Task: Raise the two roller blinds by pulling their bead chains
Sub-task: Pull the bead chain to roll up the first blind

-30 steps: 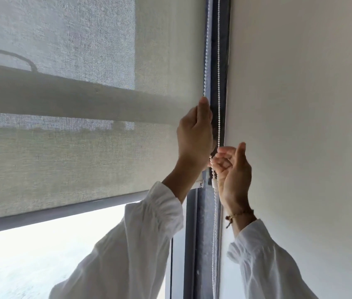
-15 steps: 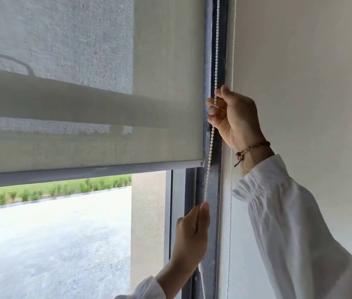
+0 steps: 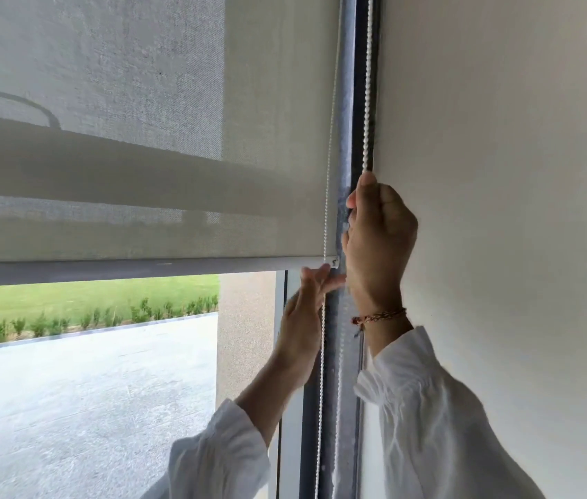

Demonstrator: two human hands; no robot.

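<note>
The left roller blind (image 3: 140,156) is grey-beige mesh, and its bottom bar (image 3: 122,269) hangs partway up the window. A white bead chain (image 3: 368,84) runs down the dark frame between the blinds. My right hand (image 3: 380,239) is shut on this strand, thumb up, level with the bottom bar. A second strand (image 3: 328,174) drops past the bar's end. My left hand (image 3: 302,318) is just below the bar with fingers apart, the strand running across its palm. The right roller blind (image 3: 500,174) is opaque cream and fully covers its window.
The dark window frame post (image 3: 346,102) stands between the two blinds. Below the left blind, glass shows a paved yard (image 3: 86,408), a low hedge and grass. Both chain strands hang on down past my white sleeves (image 3: 428,426).
The left blind's bottom bar has risen, uncovering more window. My right hand has come down along the chain. My left hand has let go low down and moved up to just under the bar.
</note>
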